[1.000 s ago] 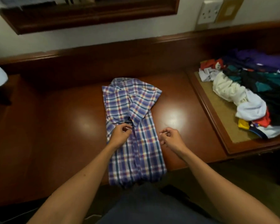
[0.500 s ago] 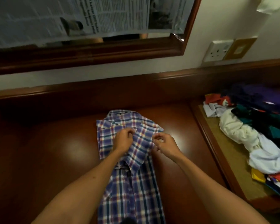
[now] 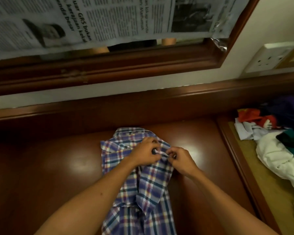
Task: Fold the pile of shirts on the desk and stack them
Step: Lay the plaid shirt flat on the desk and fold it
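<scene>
A blue, white and red plaid shirt (image 3: 148, 192) lies lengthwise on the dark wooden desk (image 3: 58, 175), its sides folded in and its collar end toward the wall. My left hand (image 3: 145, 153) grips the fabric near the collar end. My right hand (image 3: 181, 160) pinches the same fold of cloth just to the right, the two hands almost touching. A loose pile of unfolded shirts (image 3: 282, 150), white, teal, red and purple, lies at the right.
The pile rests on a tan inset panel (image 3: 261, 184) with a raised wooden rim at the desk's right. A wooden-framed mirror (image 3: 126, 65) covered with newspaper hangs on the wall behind. A wall socket (image 3: 268, 57) sits at the upper right.
Both hands moved up the shirt from its middle toward the collar end and came together, taking hold of the fabric there. The camera tilted upward, showing more of the mirror.
</scene>
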Demonstrator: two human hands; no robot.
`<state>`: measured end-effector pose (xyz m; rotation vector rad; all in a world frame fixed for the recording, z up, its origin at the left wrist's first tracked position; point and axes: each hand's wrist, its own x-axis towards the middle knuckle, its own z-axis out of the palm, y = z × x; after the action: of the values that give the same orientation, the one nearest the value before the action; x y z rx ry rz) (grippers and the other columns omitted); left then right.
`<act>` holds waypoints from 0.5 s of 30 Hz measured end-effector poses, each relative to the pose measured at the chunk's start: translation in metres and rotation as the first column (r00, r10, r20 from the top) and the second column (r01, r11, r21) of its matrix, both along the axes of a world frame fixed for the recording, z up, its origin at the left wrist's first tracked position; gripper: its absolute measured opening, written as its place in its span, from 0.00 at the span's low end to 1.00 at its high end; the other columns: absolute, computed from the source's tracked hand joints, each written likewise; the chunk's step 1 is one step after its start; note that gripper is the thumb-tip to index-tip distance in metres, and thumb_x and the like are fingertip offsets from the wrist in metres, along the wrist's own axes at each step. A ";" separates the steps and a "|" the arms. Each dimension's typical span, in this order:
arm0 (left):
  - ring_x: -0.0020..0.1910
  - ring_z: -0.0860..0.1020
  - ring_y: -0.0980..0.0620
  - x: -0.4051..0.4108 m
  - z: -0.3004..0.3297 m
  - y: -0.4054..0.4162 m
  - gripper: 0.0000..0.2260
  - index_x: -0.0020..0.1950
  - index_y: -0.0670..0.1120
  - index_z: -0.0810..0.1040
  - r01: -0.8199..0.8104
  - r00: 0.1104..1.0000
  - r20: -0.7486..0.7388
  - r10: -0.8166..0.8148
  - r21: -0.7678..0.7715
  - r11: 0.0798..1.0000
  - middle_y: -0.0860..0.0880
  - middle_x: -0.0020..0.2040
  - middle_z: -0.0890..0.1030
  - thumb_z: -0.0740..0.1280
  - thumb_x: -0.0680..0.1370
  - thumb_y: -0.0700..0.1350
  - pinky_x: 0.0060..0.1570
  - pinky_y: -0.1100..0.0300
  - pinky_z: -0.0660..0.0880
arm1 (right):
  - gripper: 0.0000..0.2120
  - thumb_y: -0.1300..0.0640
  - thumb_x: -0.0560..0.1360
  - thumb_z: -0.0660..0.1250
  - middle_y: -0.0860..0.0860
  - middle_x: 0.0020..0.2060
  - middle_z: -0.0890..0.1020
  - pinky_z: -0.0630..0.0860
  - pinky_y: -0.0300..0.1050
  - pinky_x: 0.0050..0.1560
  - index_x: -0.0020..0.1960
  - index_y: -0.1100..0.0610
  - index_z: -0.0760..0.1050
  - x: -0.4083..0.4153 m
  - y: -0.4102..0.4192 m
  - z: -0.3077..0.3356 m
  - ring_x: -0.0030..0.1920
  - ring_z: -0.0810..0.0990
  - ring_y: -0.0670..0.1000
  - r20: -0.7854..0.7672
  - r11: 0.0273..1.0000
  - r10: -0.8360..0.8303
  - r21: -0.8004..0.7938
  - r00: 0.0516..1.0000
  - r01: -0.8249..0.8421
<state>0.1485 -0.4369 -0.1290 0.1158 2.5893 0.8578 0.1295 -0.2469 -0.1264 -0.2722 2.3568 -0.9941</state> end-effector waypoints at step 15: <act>0.49 0.83 0.48 0.068 0.037 -0.100 0.15 0.58 0.43 0.78 -0.785 0.615 0.554 0.561 0.501 0.365 0.44 0.54 0.82 0.72 0.73 0.34 0.46 0.55 0.82 | 0.16 0.55 0.74 0.72 0.50 0.56 0.79 0.75 0.44 0.52 0.61 0.57 0.77 -0.031 -0.053 0.025 0.56 0.78 0.51 0.082 0.889 0.434 0.126 0.897 -0.441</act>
<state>0.2162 -0.5371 -0.0918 -0.9073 1.7858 1.9897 0.0981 -0.2998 -0.1018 -0.6799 2.1652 -0.6042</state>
